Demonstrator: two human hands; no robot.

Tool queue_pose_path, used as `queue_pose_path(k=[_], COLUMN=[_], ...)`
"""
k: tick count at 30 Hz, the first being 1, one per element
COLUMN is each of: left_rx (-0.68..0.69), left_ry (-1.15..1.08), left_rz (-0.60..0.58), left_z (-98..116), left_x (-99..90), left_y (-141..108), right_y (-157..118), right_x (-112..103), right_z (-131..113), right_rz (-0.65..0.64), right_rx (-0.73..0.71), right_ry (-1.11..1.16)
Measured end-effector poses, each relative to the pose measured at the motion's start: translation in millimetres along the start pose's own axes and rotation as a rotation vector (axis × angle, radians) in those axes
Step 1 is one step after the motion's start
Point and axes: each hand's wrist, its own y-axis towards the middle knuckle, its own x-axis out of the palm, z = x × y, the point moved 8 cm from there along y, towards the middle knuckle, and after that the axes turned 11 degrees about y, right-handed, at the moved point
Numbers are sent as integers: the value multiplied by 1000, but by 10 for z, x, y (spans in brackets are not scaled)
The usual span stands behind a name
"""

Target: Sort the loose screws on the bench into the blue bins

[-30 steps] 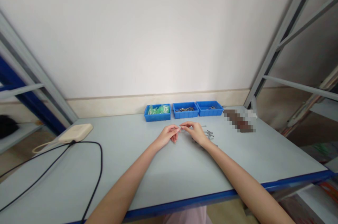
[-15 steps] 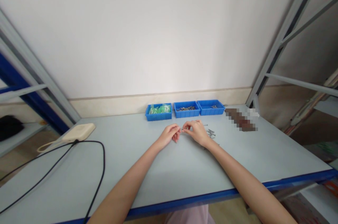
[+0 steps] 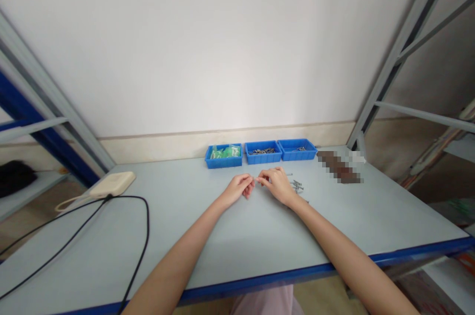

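Observation:
Over the middle of the grey table [image 3: 267,240], my left hand [image 3: 240,187] and my right hand [image 3: 275,183] almost meet at the fingertips. Both are closed in a pinch around something too small to make out. Several loose screws [image 3: 297,186] lie on the table just right of my right hand, partly hidden by it. Behind the hands stand three blue bins: the left bin [image 3: 223,163] holds green and clear packets, the middle bin [image 3: 263,158] many screws, the right bin [image 3: 299,156] a few small metal pieces.
A cream-coloured box [image 3: 113,183] with a cable sits at the table's left, beside a looping black cable [image 3: 147,221]. A blurred-out brown object [image 3: 339,167] lies at the back right. Metal frame posts rise at both sides, against the wall.
The view has shifted very slightly. Both hands keep nearly the same place and pose; the small glint between the fingertips is harder to see now.

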Motion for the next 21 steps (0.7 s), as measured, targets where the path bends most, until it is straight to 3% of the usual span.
queue_pose_path(k=[6,13,21], left_rx=[16,5,1], left_ry=[5,-6,-8], left_rz=[10,19,20], left_z=[39,7,52], left_x=[-33,-25,-23], left_y=[-2,11,-8], right_y=[2,1,1], right_x=[-41,13,-22], right_z=[22,15,38], right_rz=[44,-11,14], right_rx=[-2,8,12], right_ry=[53,5,56])
